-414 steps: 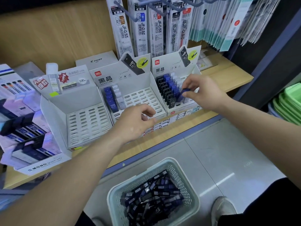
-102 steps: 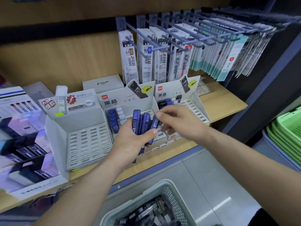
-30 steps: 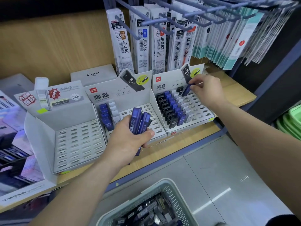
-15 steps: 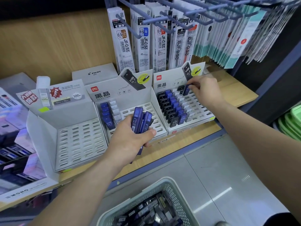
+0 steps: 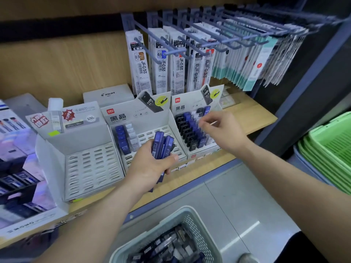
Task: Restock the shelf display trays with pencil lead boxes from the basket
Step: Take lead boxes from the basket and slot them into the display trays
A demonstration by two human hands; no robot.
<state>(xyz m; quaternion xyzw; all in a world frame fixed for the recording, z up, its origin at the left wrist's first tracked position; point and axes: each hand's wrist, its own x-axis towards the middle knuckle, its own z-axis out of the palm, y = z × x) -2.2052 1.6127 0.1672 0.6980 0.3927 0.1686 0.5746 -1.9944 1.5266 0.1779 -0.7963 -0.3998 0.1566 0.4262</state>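
Restocking a shelf, a person stands over a basket of lead boxes on the floor. Half a second ago the right hand was setting a blue lead box into the back row of the right tray. Now that box stands there and the hand has drawn back, fingers loosely curled, apparently holding nothing. One more slot is filled, so the next box probably comes from the left hand's bundle. The left hand hovers before the middle tray, its back toward the camera, gripping several blue boxes upright.
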